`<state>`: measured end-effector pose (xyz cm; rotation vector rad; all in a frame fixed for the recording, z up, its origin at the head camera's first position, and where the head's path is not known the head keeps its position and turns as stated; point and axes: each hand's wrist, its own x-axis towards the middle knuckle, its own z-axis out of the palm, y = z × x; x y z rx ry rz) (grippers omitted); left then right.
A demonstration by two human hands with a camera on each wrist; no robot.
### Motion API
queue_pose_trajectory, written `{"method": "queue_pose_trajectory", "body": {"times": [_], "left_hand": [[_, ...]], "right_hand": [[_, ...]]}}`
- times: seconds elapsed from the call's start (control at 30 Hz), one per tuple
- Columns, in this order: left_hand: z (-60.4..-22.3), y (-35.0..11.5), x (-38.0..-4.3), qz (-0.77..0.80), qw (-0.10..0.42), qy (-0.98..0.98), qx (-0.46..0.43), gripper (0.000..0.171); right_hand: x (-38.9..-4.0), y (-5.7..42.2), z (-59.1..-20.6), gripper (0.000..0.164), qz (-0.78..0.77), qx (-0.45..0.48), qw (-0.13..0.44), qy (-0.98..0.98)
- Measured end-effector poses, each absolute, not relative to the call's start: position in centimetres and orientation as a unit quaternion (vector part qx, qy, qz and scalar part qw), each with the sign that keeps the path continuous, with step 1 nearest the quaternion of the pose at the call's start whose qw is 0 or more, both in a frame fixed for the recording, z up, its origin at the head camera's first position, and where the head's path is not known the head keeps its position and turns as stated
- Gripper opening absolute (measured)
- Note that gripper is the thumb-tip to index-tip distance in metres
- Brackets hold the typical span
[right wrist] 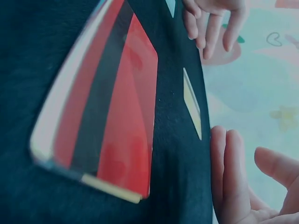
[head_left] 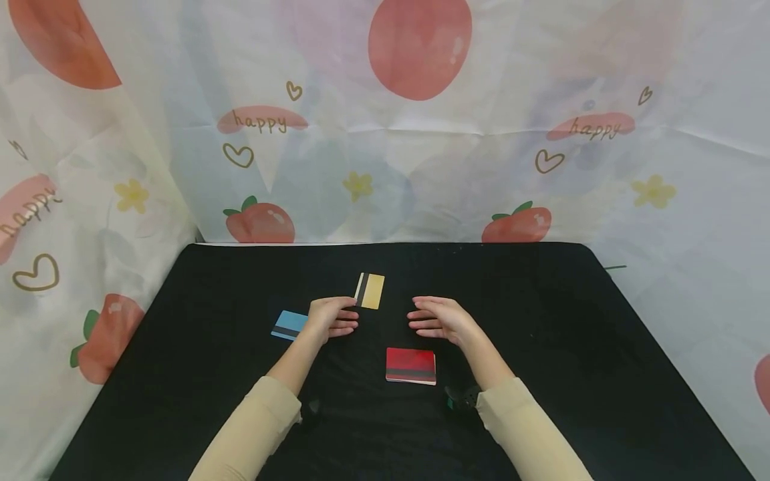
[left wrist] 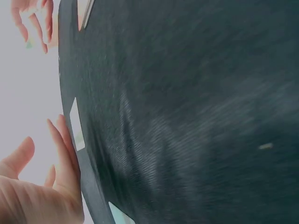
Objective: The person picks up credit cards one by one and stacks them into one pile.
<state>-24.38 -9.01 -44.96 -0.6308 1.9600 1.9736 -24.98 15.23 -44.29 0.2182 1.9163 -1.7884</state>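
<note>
Both hands hover over the black table with fingers loosely extended and nothing held. My left hand (head_left: 331, 318) is near a yellow card (head_left: 373, 291) with a dark stripe; the fingers look apart from it in the left wrist view. Partly behind that wrist lies a blue card (head_left: 289, 324), also striped. On the right, my right hand (head_left: 442, 319) is above and beyond a small stack of cards with a red card (head_left: 411, 363) on top. In the right wrist view the red card (right wrist: 128, 93) shows a black stripe, with other card edges beneath it.
The black tabletop (head_left: 541, 300) reaches back to a printed cloth (head_left: 451, 167) with fruit, hearts and lettering. More of this cloth hangs along the left and right sides. A dark object (head_left: 463, 398) sits by the right wrist.
</note>
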Motion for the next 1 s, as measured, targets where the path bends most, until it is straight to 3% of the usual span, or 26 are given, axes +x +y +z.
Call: {"method": "queue_pose_trajectory", "body": {"times": [0.47, 1.0], "left_hand": [[-45.8, -9.8, -28.3, 0.665, 0.108, 0.675, -0.301, 0.043], [-46.6, -9.3, -29.9, 0.684, 0.107, 0.653, -0.308, 0.046]], "right_hand": [[-28.0, 12.3, -46.0, 0.042, -0.684, 0.137, 0.232, 0.678], [-29.3, 10.0, -46.9, 0.044, -0.722, 0.141, 0.233, 0.636]]}}
